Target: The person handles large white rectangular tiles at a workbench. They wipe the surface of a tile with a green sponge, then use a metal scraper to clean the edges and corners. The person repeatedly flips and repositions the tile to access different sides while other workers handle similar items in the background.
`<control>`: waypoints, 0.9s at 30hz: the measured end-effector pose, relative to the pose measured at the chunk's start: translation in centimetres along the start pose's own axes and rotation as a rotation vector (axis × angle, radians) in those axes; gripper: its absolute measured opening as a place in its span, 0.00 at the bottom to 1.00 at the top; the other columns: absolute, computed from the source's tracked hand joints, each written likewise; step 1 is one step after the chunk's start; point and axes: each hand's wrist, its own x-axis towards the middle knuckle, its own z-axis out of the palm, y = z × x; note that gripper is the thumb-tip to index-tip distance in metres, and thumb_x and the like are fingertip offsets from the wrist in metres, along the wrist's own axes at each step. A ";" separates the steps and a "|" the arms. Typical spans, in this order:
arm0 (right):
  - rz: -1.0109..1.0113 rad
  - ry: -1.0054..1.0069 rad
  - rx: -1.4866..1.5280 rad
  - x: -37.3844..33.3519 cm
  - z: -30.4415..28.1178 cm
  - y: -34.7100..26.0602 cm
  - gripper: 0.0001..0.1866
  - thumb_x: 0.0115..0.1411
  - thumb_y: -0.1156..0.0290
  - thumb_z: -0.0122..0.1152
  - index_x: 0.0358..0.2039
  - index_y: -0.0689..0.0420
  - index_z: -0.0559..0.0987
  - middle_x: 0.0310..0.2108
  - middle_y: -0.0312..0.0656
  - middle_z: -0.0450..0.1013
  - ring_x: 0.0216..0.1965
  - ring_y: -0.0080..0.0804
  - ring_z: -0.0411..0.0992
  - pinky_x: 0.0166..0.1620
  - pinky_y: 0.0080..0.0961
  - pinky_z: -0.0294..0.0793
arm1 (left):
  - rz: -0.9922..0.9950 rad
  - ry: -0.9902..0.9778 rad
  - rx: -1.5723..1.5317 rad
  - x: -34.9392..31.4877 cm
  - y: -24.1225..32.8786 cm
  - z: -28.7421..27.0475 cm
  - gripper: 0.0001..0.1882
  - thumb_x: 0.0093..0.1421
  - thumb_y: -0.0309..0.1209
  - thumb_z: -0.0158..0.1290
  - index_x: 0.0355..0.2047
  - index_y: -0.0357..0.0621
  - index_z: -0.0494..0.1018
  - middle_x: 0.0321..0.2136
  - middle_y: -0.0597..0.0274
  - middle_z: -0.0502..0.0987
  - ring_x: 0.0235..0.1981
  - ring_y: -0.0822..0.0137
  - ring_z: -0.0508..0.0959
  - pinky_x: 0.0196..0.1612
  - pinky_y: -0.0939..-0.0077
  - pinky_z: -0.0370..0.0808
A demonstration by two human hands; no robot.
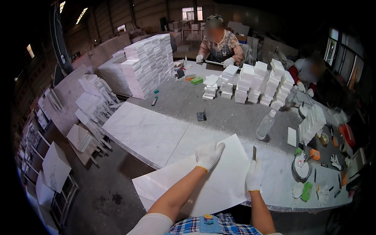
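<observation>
A white marble slab [192,180] lies at an angle in front of me, its near part jutting past the table's edge. Resting on its upper face is my left hand [210,156], in a white knit glove, with nothing visible in it. My right hand [255,176], gloved the same way, is at the slab's right edge and closed around a scraper. Only the flat metal blade of the scraper [254,152] shows, pointing up and away; its handle is hidden in the glove. Other pale marble pieces [145,131] lie beneath and beyond the slab.
A clear bottle [266,125] stands ahead to the right. A bowl of white paste [302,167] and a green block [306,192] are at right. Stacked tiles [244,80] and a tall tile pile [147,64] stand farther back. Two people work across the table.
</observation>
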 end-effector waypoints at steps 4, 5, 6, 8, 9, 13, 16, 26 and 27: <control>-0.025 -0.002 -0.044 0.2 -0.2 -0.3 0.14 0.69 0.63 0.44 0.44 0.57 0.74 0.31 0.61 0.75 0.33 0.64 0.73 0.36 0.53 0.69 | -0.018 -0.036 0.023 0.2 0.2 -0.3 0.29 0.61 0.57 0.45 0.28 0.42 0.79 0.25 0.44 0.79 0.29 0.44 0.80 0.33 0.51 0.74; -0.032 -0.005 -0.057 0.1 -0.3 -0.3 0.14 0.69 0.62 0.44 0.43 0.57 0.74 0.30 0.61 0.75 0.33 0.64 0.73 0.36 0.53 0.68 | -0.025 -0.044 0.027 0.0 0.1 -0.4 0.29 0.61 0.57 0.45 0.28 0.42 0.79 0.25 0.44 0.79 0.29 0.44 0.80 0.33 0.51 0.74; -0.039 -0.009 -0.069 0.1 -0.3 -0.3 0.14 0.69 0.62 0.44 0.43 0.57 0.74 0.30 0.61 0.75 0.32 0.64 0.73 0.36 0.54 0.68 | -0.016 -0.025 0.032 0.0 -0.1 -0.2 0.29 0.61 0.57 0.45 0.29 0.42 0.79 0.25 0.44 0.79 0.29 0.44 0.80 0.33 0.51 0.74; 0.025 -0.029 -0.133 0.2 -0.2 -0.4 0.14 0.69 0.61 0.44 0.42 0.57 0.74 0.29 0.61 0.75 0.32 0.65 0.73 0.35 0.54 0.68 | 0.005 0.013 0.042 0.1 -0.1 -0.1 0.30 0.62 0.57 0.45 0.29 0.41 0.79 0.25 0.44 0.79 0.29 0.44 0.80 0.33 0.51 0.74; 0.056 -0.037 -0.164 0.3 -0.1 -0.4 0.14 0.69 0.61 0.44 0.42 0.56 0.74 0.29 0.61 0.75 0.32 0.65 0.73 0.35 0.54 0.68 | -0.006 -0.020 0.035 0.1 0.1 -0.4 0.29 0.62 0.57 0.45 0.29 0.41 0.79 0.25 0.44 0.79 0.29 0.43 0.80 0.35 0.51 0.73; 0.047 -0.034 -0.132 0.1 -0.4 -0.9 0.14 0.69 0.61 0.44 0.41 0.56 0.74 0.28 0.61 0.75 0.32 0.65 0.73 0.35 0.54 0.68 | -0.020 -0.065 0.021 0.0 0.3 -0.9 0.30 0.62 0.57 0.44 0.30 0.41 0.79 0.27 0.43 0.79 0.30 0.43 0.80 0.36 0.51 0.73; 0.050 -0.024 -0.104 0.2 -0.3 -0.7 0.14 0.69 0.61 0.44 0.42 0.56 0.74 0.28 0.61 0.75 0.32 0.65 0.74 0.35 0.53 0.69 | -0.025 -0.086 0.002 0.1 0.0 -0.5 0.30 0.63 0.58 0.42 0.32 0.42 0.79 0.28 0.44 0.80 0.30 0.44 0.81 0.35 0.51 0.75; 0.039 -0.030 -0.048 0.1 -0.1 -0.3 0.14 0.69 0.61 0.45 0.41 0.57 0.74 0.27 0.60 0.74 0.30 0.63 0.73 0.34 0.51 0.68 | -0.051 -0.120 -0.090 -0.1 1.4 -2.6 0.29 0.63 0.55 0.44 0.32 0.39 0.79 0.26 0.41 0.79 0.30 0.41 0.79 0.36 0.50 0.73; 0.026 -0.019 -0.035 0.0 0.0 -0.1 0.14 0.69 0.61 0.45 0.40 0.57 0.74 0.27 0.60 0.74 0.30 0.63 0.73 0.34 0.51 0.68 | -0.034 -0.106 -0.052 0.0 1.2 -2.4 0.29 0.63 0.55 0.43 0.31 0.41 0.80 0.27 0.43 0.79 0.29 0.43 0.80 0.35 0.51 0.73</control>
